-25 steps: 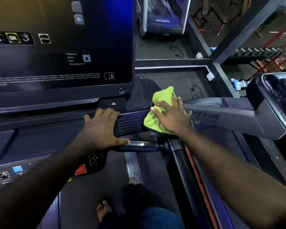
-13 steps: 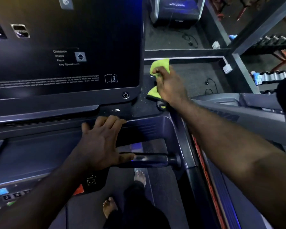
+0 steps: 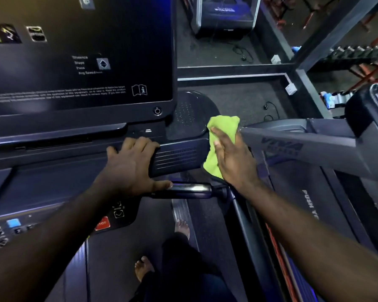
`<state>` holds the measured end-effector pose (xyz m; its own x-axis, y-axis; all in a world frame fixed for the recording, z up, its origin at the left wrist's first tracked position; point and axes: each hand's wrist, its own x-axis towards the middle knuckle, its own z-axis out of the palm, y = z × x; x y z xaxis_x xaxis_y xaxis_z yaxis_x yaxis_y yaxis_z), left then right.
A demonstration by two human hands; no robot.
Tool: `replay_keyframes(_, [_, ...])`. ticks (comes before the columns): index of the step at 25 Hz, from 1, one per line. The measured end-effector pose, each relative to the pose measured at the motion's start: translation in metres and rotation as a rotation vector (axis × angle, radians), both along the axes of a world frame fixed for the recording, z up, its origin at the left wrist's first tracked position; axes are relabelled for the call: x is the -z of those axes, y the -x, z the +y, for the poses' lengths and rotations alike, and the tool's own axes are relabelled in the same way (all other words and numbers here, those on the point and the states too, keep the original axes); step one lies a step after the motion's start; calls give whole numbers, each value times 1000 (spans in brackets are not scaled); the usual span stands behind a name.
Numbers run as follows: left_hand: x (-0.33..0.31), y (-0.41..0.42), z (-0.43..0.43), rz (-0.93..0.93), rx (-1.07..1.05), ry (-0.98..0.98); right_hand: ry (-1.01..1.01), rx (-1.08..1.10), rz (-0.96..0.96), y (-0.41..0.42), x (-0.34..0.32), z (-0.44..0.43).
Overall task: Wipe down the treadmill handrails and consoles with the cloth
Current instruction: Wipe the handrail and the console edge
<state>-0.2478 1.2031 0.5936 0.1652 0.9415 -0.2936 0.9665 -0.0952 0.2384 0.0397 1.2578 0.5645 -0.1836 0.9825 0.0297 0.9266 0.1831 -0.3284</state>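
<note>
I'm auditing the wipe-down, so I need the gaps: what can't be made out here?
Head view only:
1. The surface beneath the green cloth: covered by it and the right hand.
2. The small print on the console screen: blurred.
3. The red stop button: partly behind the left forearm.
4. The white rail lettering: its end is hidden by the right forearm.

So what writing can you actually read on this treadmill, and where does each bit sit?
"VIVA": on the grey side arm; the smaller line beneath is blurred.
"PUSH T", then cut off: on the side rail.
"TOP", probably STOP: on the red button.
"Pace" and "Avg Speed": on the console screen; the two lines above are blurred.
"i": on the book sign.
The fine print is too blurred to read.
</note>
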Motion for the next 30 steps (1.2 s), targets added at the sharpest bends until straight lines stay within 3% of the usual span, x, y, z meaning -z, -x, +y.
replay_keyframes(7, [3,0,-5,15,5,-62,-16,-54,100,41,5,141])
replay_keyframes(10, [7,3,0,44,4,-45,167,-140,232,58,13,216])
replay_keyframes(12, [6,3,1,51,-3,-21,317,-121,430,60,21,236])
replay_keyframes(14, [2,2,0,40,-15,1,431,-12,672,49,20,222])
replay_keyframes(19, [-4,2,2,-2,-11,31,515,338,997,-12,20,92])
replay_keyframes(22, [-4,1,3,-1,-11,18,283,246,708,-32,15,9])
replay_keyframes(24, [-4,-2,0,-3,-2,-4,149,111,374,-36,11,-17])
replay_keyframes(28, [-5,-2,-7,-38,-63,-25,57,-198,14,2,-10,10])
replay_keyframes(30, [-5,-2,-6,-31,-78,-32,-19,-233,-39,40,-8,40])
